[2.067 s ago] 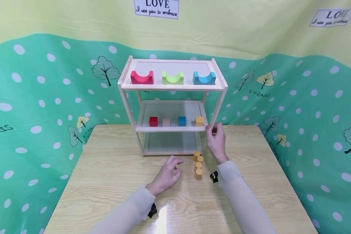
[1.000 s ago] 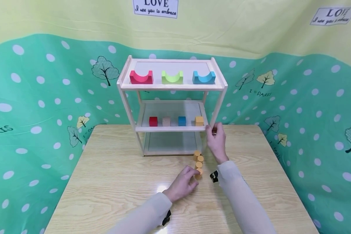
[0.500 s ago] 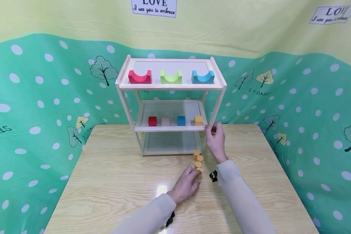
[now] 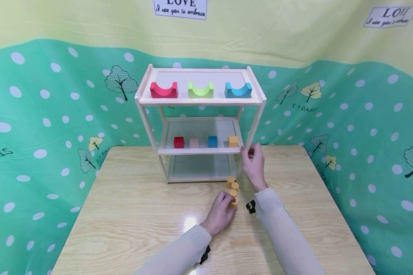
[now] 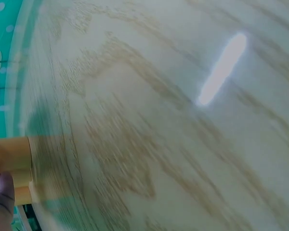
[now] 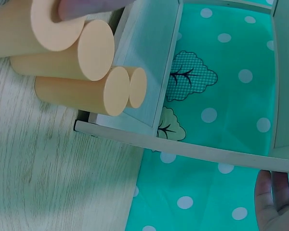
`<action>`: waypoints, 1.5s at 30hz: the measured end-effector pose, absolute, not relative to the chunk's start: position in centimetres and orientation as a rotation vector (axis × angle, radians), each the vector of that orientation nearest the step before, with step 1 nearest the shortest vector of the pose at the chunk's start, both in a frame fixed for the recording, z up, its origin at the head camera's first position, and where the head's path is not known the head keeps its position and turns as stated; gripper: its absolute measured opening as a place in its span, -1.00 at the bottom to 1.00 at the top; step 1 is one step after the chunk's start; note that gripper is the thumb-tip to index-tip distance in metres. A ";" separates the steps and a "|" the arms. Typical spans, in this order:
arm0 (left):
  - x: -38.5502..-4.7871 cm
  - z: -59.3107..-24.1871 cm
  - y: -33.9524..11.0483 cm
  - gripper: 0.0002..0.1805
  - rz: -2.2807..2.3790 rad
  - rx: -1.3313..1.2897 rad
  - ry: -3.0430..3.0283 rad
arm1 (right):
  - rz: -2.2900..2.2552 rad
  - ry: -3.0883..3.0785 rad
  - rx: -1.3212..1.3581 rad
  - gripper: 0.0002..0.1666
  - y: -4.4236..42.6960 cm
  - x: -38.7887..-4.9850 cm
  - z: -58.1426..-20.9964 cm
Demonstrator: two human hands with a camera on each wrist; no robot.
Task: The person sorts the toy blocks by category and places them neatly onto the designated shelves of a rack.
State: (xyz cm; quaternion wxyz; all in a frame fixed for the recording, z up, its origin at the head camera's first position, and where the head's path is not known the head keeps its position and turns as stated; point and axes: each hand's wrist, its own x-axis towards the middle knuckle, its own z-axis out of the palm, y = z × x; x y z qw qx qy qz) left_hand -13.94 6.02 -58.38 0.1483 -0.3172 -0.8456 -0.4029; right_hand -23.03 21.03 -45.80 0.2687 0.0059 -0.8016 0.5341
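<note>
Several light-wood cylinders stand upright in a slightly staggered row by the rack's front right corner. My left hand [image 4: 218,214] pinches the nearest cylinder [image 4: 234,201] between thumb and fingers. In the right wrist view, a fingertip [image 6: 89,6] lies over that cylinder's top [image 6: 55,30]. The left wrist view catches only part of my left hand [image 5: 2,198] against a cylinder [image 5: 10,153]. My right hand [image 4: 254,166] grips the right front post of the white rack [image 4: 201,151], level with its middle shelf; its fingers [image 6: 267,195] show beside the post.
Red [image 4: 163,91], green [image 4: 200,91] and blue [image 4: 238,91] arch blocks sit on the top shelf. Red [image 4: 179,142], pale pink [image 4: 194,142], blue [image 4: 212,141] and yellow [image 4: 233,141] cubes stand on the middle shelf. A patterned cloth [image 4: 48,114] hangs around the wooden table [image 4: 124,214].
My left hand has moved right from beside the cylinders to the nearest one, and its thumb has closed in on that cylinder. My right hand has stayed on the post.
</note>
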 end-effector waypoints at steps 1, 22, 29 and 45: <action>-14.0 -58.4 6.1 -0.72 -1.157 -0.902 -2.431 | 1.436 -2.161 0.017 -0.73 21.0 -23.0 -45.8; -14.3 -58.7 6.4 -0.75 -1.086 -0.814 -2.449 | 1.429 -2.158 0.019 -0.74 21.1 -23.2 -46.1; -14.3 -58.4 6.8 -0.61 -1.025 -0.834 -2.407 | 1.424 -2.161 0.015 -0.73 21.1 -23.2 -46.0; -14.3 -58.0 7.2 -0.66 -0.882 -0.813 -2.451 | 1.441 -2.161 0.021 -0.71 21.1 -23.2 -46.0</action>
